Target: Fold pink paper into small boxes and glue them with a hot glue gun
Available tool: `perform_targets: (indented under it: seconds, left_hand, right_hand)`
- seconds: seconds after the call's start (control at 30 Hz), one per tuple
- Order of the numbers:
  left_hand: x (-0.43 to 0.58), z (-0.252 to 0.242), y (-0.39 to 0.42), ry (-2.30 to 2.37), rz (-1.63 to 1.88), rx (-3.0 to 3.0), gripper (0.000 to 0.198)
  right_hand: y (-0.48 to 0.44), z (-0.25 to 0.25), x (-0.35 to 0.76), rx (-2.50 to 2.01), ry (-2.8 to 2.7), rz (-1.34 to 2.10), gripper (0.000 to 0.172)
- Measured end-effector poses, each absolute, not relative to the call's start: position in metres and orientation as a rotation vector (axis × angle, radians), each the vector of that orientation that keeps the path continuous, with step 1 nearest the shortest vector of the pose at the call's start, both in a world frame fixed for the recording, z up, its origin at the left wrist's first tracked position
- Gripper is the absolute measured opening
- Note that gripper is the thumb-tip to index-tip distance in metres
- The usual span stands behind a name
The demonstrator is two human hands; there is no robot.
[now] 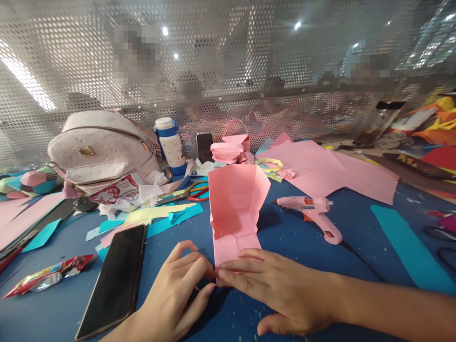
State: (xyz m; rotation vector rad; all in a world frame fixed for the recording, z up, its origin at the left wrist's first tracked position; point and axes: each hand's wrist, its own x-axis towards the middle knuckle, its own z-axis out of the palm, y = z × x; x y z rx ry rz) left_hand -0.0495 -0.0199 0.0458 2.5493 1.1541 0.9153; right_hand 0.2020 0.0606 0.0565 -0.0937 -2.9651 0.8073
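Observation:
A folded pink paper piece [237, 209], shaped like an open box or bag, lies on the blue table [306, 256] in front of me. My right hand [281, 289] lies flat on its near end, fingers stretched out and pressing the paper down. My left hand [178, 289] sits just to the left, its fingertips pinched on the same near corner of the pink paper. A pink glue gun [313, 211] lies on the table to the right of the paper.
A black phone [116, 278] lies at my left, a snack wrapper [46, 278] beyond it. Paper scraps, scissors [190, 190], a white backpack [96, 152], a bottle [171, 145], pink sheets [320, 171] and a teal strip [409, 247] crowd the table. People sit behind a perforated screen.

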Motion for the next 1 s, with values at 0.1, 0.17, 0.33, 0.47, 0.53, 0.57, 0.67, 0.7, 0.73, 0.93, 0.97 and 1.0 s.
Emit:
perform_targets:
  seconds: [0.1,0.17,0.33,0.47,0.53,0.57,0.67,0.7,0.73,0.93,0.97,1.0]
  left_hand:
    - [-0.0496,0.0461,-0.0195,1.148,0.947,2.556,0.016]
    - [-0.0498,0.0458,-0.0195,1.143,0.949,2.551,0.016]
    - [-0.0497,0.0447,-0.0202,1.143,0.953,2.527,0.018]
    - [-0.0492,0.0447,-0.0209,1.141,0.950,2.521,0.019]
    - [-0.0493,0.0445,-0.0211,1.137,0.948,2.521,0.019]
    - [-0.0495,0.0442,-0.0211,1.132,0.943,2.521,0.019]
    - [-0.0503,0.0425,-0.0204,1.121,0.928,2.522,0.019]
    - [-0.0506,0.0418,-0.0201,1.121,0.923,2.524,0.020]
    - [-0.0510,0.0413,-0.0198,1.121,0.921,2.528,0.020]
    - [-0.0503,0.0407,-0.0178,1.143,0.937,2.550,0.021]
    - [-0.0494,0.0406,-0.0173,1.157,0.943,2.560,0.021]
    - [-0.0483,0.0403,-0.0166,1.179,0.956,2.574,0.022]
  right_hand:
    - [0.0603,0.0523,0.2010,-0.080,-2.922,0.832,0.073]
    - [0.0601,0.0503,0.2010,-0.066,-2.897,0.827,0.073]
    - [0.0596,0.0507,0.2009,-0.031,-2.886,0.810,0.076]
    - [0.0598,0.0524,0.2005,-0.031,-2.878,0.817,0.077]
    - [0.0604,0.0530,0.2005,-0.031,-2.869,0.808,0.075]
    - [0.0608,0.0531,0.2006,-0.040,-2.866,0.795,0.074]
    - [0.0614,0.0520,0.2011,-0.096,-2.851,0.745,0.073]
    - [0.0614,0.0513,0.2012,-0.111,-2.841,0.735,0.073]
    - [0.0615,0.0508,0.2014,-0.116,-2.830,0.731,0.073]
    - [0.0610,0.0565,0.2025,-0.148,-2.800,0.710,0.067]
    - [0.0606,0.0579,0.2028,-0.191,-2.777,0.692,0.064]
    - [0.0602,0.0589,0.2032,-0.242,-2.747,0.677,0.060]
